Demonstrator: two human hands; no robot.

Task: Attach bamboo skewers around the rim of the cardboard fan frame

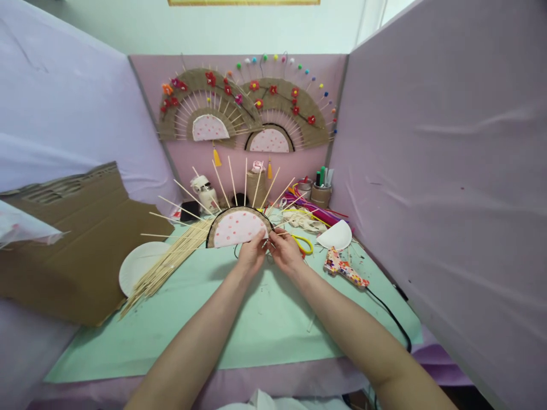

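A half-round cardboard fan piece (pixel 237 226) is held up above the table, its white face dotted pink and its curved rim edged in black. Thin wooden sticks fan outward from that rim. My left hand (pixel 253 254) grips its lower right part, the thumb on the dotted face. My right hand (pixel 285 250) pinches at the right corner, close beside the left one; the fingertips partly hide what they touch there. Just behind my right hand lie yellow-handled scissors (pixel 304 245).
A bundle of sticks (pixel 171 265) overlaps a white paper plate (pixel 139 263) and cardboard (pixel 85 245) at left. To the right lie a flower-patterned glue gun (pixel 344 269) with a black cord and a half plate (pixel 337 236). Finished fans (pixel 277 94) hang on the back panel.
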